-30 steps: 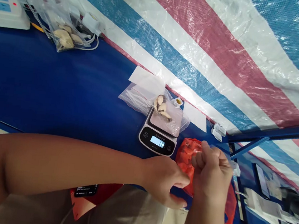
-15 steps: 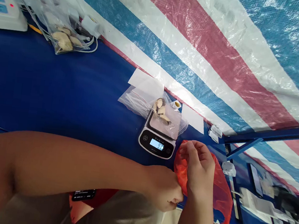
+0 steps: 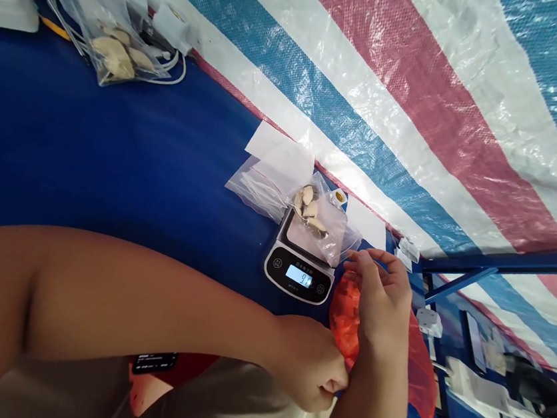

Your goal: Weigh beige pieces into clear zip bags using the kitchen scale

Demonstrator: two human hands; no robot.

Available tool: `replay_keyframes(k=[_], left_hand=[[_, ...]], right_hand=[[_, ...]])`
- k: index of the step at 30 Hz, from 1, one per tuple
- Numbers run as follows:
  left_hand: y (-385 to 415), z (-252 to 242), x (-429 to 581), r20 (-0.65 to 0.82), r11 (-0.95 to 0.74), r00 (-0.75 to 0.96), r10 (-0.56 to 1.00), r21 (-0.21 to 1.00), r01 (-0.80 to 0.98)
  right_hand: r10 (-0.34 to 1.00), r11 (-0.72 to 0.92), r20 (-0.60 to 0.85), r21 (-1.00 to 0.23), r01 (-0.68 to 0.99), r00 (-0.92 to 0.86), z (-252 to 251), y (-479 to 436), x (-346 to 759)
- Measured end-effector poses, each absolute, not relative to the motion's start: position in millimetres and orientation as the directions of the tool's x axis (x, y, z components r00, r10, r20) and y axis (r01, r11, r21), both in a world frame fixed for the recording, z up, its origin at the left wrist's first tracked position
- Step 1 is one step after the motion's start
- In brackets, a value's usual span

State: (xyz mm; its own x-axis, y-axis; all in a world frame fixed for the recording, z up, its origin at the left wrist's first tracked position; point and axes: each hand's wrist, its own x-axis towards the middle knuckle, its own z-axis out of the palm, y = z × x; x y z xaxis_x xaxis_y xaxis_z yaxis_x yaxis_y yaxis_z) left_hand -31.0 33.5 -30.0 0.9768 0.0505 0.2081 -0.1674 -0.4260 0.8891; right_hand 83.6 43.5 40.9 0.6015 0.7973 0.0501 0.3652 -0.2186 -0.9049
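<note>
Striped plastic sheeting [image 3: 371, 105] — glossy, catching the light — backs a blue table [image 3: 114, 150].

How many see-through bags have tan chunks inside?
2 that I can make out: one bag on the scale, another bag at upper left. More may hide in the clutter at right.
</note>
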Motion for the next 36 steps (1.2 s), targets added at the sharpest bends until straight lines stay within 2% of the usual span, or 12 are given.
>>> replay_keyframes(k=[6, 13, 22, 28, 31, 36], left_hand=[[33.6, -30.4, -29.9, 0.211, -0.429, 0.977, 0.036, 0.886, -0.175], [35.5, -25.9, -32.0, 0.205, -0.406, 0.979, -0.001, 0.894, -0.188], [36.9, -25.3, -32.9, 0.170, -0.396, 0.985, -0.004, 0.904, -0.158], [36.2, -25.8, -34.2, 0.193, -0.398, 0.981, 0.009, 0.901, -0.174], [36.1, -26.9, -33.7, 0.188, -0.403, 0.982, 0.017, 0.900, -0.165], [36.0, -28.2, -31.5, 0.202, -0.415, 0.979, -0.003, 0.891, -0.185]], right_hand=[[0.864, -0.170, 0.014, -0.932, 0.319, 0.502, 41.3, 62.4, 88.0], [0.855, -0.145, 0.000, -0.960, 0.239, 0.518, 40.6, 62.4, 83.1], [0.885, -0.172, -0.167, -0.985, -0.027, 0.435, 46.4, 68.8, 78.1], [0.913, -0.258, -0.292, -0.954, -0.153, 0.285, 45.4, 75.3, 83.2], [0.920, -0.231, -0.263, -0.963, -0.140, 0.290, 46.2, 76.0, 81.3], [0.928, -0.070, -0.074, -0.997, -0.026, 0.365, 68.3, 67.9, 74.3]])
